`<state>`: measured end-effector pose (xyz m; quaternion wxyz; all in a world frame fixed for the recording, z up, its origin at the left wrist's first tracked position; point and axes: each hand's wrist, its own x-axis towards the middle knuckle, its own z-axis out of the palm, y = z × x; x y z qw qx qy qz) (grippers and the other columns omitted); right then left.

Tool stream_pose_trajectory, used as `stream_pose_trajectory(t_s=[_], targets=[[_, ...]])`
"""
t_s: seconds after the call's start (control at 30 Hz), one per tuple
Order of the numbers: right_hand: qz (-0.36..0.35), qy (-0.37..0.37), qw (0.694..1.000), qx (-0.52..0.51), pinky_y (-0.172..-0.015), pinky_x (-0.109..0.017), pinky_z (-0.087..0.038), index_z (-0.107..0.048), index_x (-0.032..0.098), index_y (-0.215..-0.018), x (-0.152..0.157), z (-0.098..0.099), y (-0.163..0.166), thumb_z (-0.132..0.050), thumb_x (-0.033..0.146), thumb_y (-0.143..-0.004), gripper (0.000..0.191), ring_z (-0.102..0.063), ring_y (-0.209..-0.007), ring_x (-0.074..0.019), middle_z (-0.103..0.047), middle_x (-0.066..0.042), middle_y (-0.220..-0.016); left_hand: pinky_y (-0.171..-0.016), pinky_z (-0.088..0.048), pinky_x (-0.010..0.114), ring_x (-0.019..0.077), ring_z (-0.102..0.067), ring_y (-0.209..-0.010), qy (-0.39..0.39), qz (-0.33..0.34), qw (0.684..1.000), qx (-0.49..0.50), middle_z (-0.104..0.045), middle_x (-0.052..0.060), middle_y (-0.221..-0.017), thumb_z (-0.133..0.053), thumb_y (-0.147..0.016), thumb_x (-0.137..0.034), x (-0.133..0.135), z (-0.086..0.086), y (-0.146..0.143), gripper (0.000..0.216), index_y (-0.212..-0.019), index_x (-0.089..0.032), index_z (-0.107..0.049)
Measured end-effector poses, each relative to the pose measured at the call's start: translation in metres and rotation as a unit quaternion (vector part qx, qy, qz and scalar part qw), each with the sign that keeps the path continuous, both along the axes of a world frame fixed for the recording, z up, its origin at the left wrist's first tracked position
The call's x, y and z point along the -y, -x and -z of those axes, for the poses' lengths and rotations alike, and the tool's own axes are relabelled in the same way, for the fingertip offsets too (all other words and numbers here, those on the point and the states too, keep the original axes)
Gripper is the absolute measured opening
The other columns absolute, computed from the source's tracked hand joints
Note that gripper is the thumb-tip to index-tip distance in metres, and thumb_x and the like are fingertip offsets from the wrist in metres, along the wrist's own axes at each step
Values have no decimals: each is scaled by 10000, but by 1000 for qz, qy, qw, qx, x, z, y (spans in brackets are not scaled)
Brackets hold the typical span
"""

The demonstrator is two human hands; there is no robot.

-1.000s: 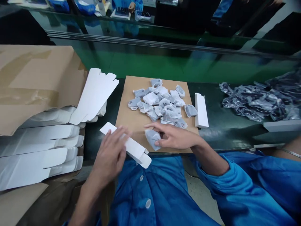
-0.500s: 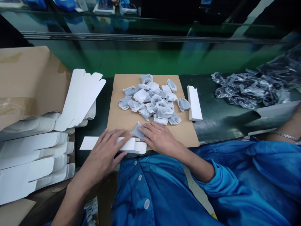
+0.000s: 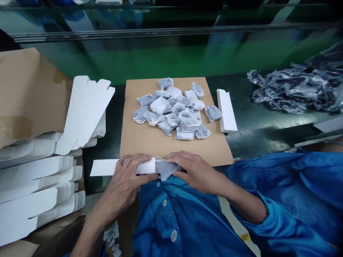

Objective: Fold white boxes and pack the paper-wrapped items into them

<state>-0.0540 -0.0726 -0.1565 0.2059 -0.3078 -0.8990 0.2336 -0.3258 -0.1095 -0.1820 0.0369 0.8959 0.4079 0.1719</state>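
Observation:
A long white carton [image 3: 105,167] lies near the front edge of the cardboard sheet [image 3: 139,146], and my left hand [image 3: 131,173] grips it with the thumb in front and fingers over the top. At the carton's right end, my right hand [image 3: 191,169] holds a small translucent white packet [image 3: 166,170] between thumb and fingers. The packet is up against the carton's end; how far it reaches inside is hidden. Beyond my hands, a pile of similar packets [image 3: 174,112] rests on the sheet, several with printed triangle marks.
Flat white cartons [image 3: 83,117] are stacked at left beside a brown box [image 3: 34,92]. Another white carton [image 3: 227,110] lies right of the sheet. Dark items in clear plastic bags [image 3: 294,87] are farther right, near a co-worker's blue sleeve [image 3: 294,175].
My right hand has picked the packet up off the sheet and brought it to the carton's right end. My left hand has closed around the carton. The view has tilted slightly down.

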Motion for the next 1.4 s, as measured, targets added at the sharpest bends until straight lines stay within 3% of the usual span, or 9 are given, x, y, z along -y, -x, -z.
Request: stream_pose_trajectory(t_s=[0.1,0.23,0.43,0.57,0.83,1.07,1.2,1.4], targets=[[10,-84,996,32,-940,-405,-564,-554,115,-1257,4,13,22,-523,94,-929,330,-617,-1113,-247,-633,-140,-1251,-1026,-367,509,272,-458,-1294,-2,-1,1000,-5,-512,74,-1333,-433,-838,32,1,-2,-2,569,-1125,-388,-689],[98,-173,980,-10,-901,-395,-592,-519,43,-1291,13,34,45,-466,86,-944,354,-622,-1127,-273,-633,-197,-1213,-996,-381,493,276,-460,-1282,-19,-16,1000,9,-497,95,-1326,-448,-855,28,0,-2,-1,531,-1164,-348,-660],[102,-126,982,-95,-989,-355,-566,-411,121,-1418,15,43,41,-495,124,-951,474,-625,-1174,-210,-655,-142,-1248,-1028,-386,443,248,-433,-1330,5,-31,999,19,-432,125,-1454,-479,-902,-33,-1,3,9,532,-1369,-287,-474],[82,-159,976,-123,-1011,-356,-554,-377,108,-1451,13,44,44,-503,98,-943,523,-620,-1196,-210,-659,-148,-1257,-1018,-397,388,229,-517,-1269,-9,-58,998,12,-550,125,-1398,-550,-932,-167,-3,6,6,533,-1437,-211,-385],[142,-177,965,-132,-956,-325,-573,-495,121,-1351,16,50,54,-537,131,-942,411,-664,-1094,-201,-698,-129,-1153,-906,-432,365,249,-655,-1072,-132,-87,987,19,-701,150,-1187,-632,-892,-190,0,8,-9,419,-1290,-125,-521],[173,-124,959,-188,-910,-327,-584,-511,154,-1355,16,51,57,-592,137,-915,447,-678,-1027,-194,-717,-106,-1111,-910,-448,361,249,-679,-1062,-144,-88,984,59,-717,146,-1173,-687,-854,-189,1,9,-8,446,-1275,-137,-547],[104,-119,973,-167,-1063,-389,-510,-362,125,-1488,32,51,64,-461,51,-930,571,-569,-1272,-228,-634,-154,-1305,-923,-449,360,246,-680,-1062,-130,-79,986,68,-723,143,-1158,-683,-852,-162,2,11,-7,452,-1282,-137,-547],[147,114,953,-239,-1019,-354,-533,-366,218,-1483,36,42,68,-445,103,-942,558,-615,-1213,-167,-617,-90,-1350,-902,-438,365,259,-692,-1016,-176,-133,973,66,-731,156,-1129,-728,-825,-206,4,14,-12,560,-1340,-125,-521]])
